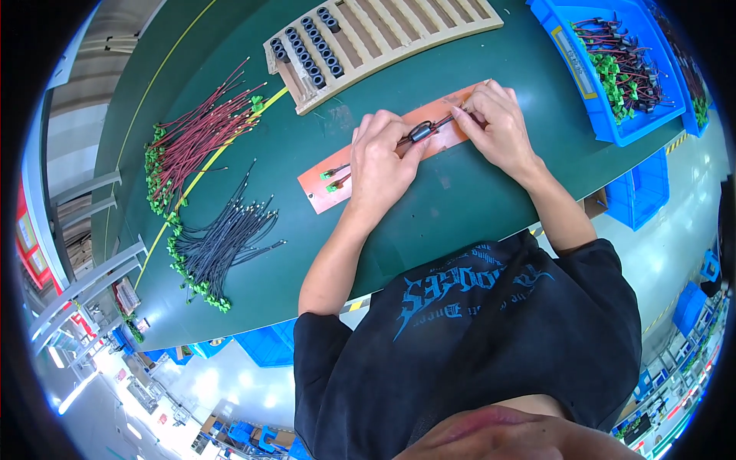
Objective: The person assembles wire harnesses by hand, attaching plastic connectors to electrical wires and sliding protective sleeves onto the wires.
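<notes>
A long orange board (313,182) lies on the green table in front of me. Over it, my left hand (377,159) is closed around a wire lead beside a black cylindrical core (421,132). Dark wire loops around the core. Past the left hand's outer side, two green connectors (334,186) rest at the board's left end. My right hand (498,126) pinches the red and black wires (445,121) on the core's other side, thumb toward the core. The wire tips are hidden by its fingers.
At the left lie a fan of red wires (207,126) and one of black wires (230,241), both with green connectors. A slotted wooden tray (296,90) holding several black cores (314,55) stands at the back. A blue bin (618,136) of finished-looking leads sits far right.
</notes>
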Demonstrator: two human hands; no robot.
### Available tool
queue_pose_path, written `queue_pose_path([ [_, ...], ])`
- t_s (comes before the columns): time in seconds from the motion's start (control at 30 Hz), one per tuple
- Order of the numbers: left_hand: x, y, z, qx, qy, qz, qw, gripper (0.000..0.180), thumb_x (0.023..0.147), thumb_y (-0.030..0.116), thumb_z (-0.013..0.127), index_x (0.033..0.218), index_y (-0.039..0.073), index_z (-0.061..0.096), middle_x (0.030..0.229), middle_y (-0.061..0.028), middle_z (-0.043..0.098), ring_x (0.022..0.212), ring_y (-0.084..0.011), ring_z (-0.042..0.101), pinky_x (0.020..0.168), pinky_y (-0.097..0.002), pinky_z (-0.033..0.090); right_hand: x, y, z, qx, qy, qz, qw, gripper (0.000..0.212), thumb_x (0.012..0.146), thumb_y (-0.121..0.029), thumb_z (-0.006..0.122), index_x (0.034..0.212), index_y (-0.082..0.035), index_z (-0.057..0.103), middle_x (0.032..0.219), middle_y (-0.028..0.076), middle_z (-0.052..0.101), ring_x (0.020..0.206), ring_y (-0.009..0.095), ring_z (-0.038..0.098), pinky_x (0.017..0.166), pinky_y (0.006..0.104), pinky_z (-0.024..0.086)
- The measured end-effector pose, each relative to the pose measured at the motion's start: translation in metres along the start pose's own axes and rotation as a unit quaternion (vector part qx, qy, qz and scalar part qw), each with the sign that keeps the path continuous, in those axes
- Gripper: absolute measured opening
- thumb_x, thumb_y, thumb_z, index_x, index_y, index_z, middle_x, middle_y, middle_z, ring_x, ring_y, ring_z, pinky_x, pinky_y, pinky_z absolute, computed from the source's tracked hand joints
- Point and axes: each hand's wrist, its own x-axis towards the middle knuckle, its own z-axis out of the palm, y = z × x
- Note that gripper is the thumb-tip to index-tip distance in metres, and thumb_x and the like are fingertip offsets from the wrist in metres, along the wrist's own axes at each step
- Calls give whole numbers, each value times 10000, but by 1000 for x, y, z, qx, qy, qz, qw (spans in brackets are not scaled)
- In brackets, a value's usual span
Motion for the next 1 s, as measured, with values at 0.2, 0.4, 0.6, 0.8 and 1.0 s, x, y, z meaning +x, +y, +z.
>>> queue_pose_path([
  [0.2, 2, 1, 1, 2, -7, -9, 1000, 176, 724, 73, 831, 847, 24, 714, 876, -68, 637, 817, -264, 573, 753, -379, 457, 2, 5, -3, -12, 4, -10, 1000, 208, 861, -114, 732, 733, -75, 572, 708, 32, 562, 751, 216, 540, 717, 354, 362],
  [0.4, 5, 3, 0, 13, -14, -4, 1000, 190, 727, 93, 836, 857, 40, 707, 873, -64, 634, 827, -262, 571, 775, -379, 437, 0, 11, -10, -32, -8, 16, 999, 217, 853, -101, 726, 720, -76, 556, 711, 33, 556, 737, 219, 531, 716, 350, 361],
  [0.6, 4, 5, -2, 36, -39, -31, 998, 291, 729, 124, 846, 973, 36, 715, 929, -77, 649, 892, -269, 587, 812, -386, 443, 0, 20, -6, -17, 27, 18, 999, 229, 853, -103, 722, 710, -62, 548, 704, 36, 531, 696, 219, 487, 697, 360, 352],
  [0.8, -2, 10, -23, 17, -45, -40, 998, 372, 712, 159, 864, 1005, -7, 704, 1000, -114, 656, 962, -290, 604, 899, -400, 479, -3, 22, -8, -4, 16, 42, 999, 232, 860, -108, 716, 714, -61, 543, 695, 36, 513, 692, 212, 473, 681, 357, 345],
  [1.0, 2, 9, -3, 9, -37, 4, 999, 305, 762, 100, 829, 1005, -28, 697, 975, -120, 649, 932, -294, 610, 823, -395, 510, -3, 25, -8, 2, 11, 31, 999, 225, 868, -104, 707, 724, -65, 541, 706, 36, 520, 691, 215, 468, 677, 355, 343],
])
